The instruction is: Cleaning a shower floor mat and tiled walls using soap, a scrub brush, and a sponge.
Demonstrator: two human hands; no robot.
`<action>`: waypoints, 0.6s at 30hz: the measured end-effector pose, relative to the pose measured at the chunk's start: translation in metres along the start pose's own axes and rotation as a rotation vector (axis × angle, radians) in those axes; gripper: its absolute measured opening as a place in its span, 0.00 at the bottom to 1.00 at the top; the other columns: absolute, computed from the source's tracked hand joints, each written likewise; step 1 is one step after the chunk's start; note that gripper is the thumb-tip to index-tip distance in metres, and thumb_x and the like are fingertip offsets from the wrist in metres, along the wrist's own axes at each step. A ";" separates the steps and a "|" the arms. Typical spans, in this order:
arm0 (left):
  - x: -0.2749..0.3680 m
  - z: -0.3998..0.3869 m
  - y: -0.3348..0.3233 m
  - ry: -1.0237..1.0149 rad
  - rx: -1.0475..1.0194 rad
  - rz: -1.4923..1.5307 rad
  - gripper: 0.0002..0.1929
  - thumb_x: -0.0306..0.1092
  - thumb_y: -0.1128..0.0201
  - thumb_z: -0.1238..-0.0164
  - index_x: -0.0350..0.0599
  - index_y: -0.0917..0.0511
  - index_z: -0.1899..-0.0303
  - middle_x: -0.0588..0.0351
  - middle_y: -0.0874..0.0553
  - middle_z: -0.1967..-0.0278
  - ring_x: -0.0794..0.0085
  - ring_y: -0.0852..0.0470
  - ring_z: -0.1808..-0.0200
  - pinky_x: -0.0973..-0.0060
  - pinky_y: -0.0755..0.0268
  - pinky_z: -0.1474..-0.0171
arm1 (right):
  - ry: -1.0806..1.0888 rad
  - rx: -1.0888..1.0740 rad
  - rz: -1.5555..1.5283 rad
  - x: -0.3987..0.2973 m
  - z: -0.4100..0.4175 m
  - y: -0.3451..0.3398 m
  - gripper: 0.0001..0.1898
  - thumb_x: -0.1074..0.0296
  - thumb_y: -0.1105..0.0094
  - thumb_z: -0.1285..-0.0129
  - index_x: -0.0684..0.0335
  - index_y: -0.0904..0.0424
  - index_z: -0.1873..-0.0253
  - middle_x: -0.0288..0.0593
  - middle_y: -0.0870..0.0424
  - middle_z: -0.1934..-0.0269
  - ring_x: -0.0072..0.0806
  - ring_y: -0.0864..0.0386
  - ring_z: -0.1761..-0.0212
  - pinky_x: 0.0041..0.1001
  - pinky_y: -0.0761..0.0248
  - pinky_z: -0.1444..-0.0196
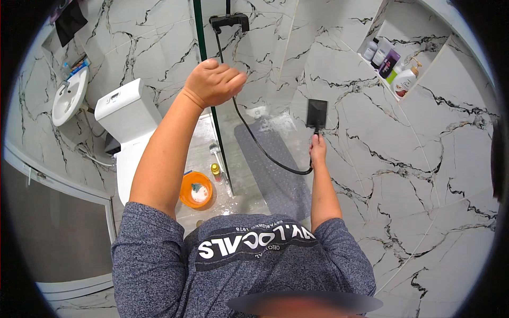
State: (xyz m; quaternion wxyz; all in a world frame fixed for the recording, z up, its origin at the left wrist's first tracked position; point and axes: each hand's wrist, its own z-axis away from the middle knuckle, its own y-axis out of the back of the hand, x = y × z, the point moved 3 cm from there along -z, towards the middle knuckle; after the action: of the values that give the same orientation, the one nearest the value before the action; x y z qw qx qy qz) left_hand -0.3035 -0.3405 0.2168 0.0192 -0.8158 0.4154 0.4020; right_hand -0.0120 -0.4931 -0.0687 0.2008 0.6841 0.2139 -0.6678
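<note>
My left hand is raised with its fingers curled tightly, in front of the dark green edge of a glass shower panel. The fingertips are hidden, so I cannot tell whether it grips that edge. My right hand holds the handle of a black rectangular shower head, pointed away from me near the marble-look wall. From the handle a black hose loops down and back up towards a black shower mixer. Beneath the hose a grey bath mat lies on the wet floor.
Left of the glass are a white toilet, a washbasin and an orange bucket with suds and a cloth. A toilet brush and small bottle are beside the glass. Several bottles fill a wall niche at right.
</note>
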 end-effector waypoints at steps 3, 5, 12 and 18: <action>0.000 0.000 -0.001 -0.002 0.011 -0.004 0.06 0.36 0.43 0.52 0.56 0.33 0.77 0.70 0.32 0.84 0.83 0.32 0.82 0.82 0.45 0.70 | 0.081 0.249 0.037 0.011 -0.011 0.034 0.11 0.57 0.56 0.34 0.58 0.30 0.61 0.29 0.37 0.84 0.14 0.41 0.88 0.16 0.47 0.88; 0.000 0.000 -0.001 -0.004 0.017 0.003 0.06 0.36 0.43 0.52 0.56 0.33 0.77 0.70 0.32 0.84 0.83 0.32 0.82 0.82 0.44 0.70 | 0.056 0.312 0.049 0.019 -0.018 0.057 0.11 0.58 0.55 0.35 0.59 0.29 0.60 0.29 0.36 0.82 0.15 0.40 0.85 0.18 0.45 0.84; -0.001 0.002 0.000 -0.006 0.002 -0.008 0.06 0.37 0.42 0.53 0.56 0.33 0.76 0.70 0.31 0.84 0.82 0.31 0.81 0.82 0.44 0.70 | -0.119 0.298 -0.067 0.014 -0.010 0.078 0.10 0.56 0.57 0.34 0.54 0.35 0.66 0.30 0.37 0.83 0.15 0.41 0.89 0.18 0.45 0.89; 0.000 0.001 0.000 -0.006 -0.021 -0.013 0.06 0.37 0.42 0.52 0.56 0.33 0.76 0.70 0.31 0.84 0.83 0.31 0.81 0.82 0.44 0.70 | -0.168 0.327 -0.137 0.015 -0.015 0.086 0.10 0.54 0.58 0.34 0.52 0.35 0.63 0.30 0.37 0.83 0.17 0.40 0.87 0.20 0.42 0.87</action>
State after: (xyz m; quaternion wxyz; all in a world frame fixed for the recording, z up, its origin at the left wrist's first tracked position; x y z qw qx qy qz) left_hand -0.3037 -0.3399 0.2162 0.0145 -0.8174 0.4059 0.4086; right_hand 0.0491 -0.5557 -0.0842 0.0584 0.6332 0.1310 -0.7606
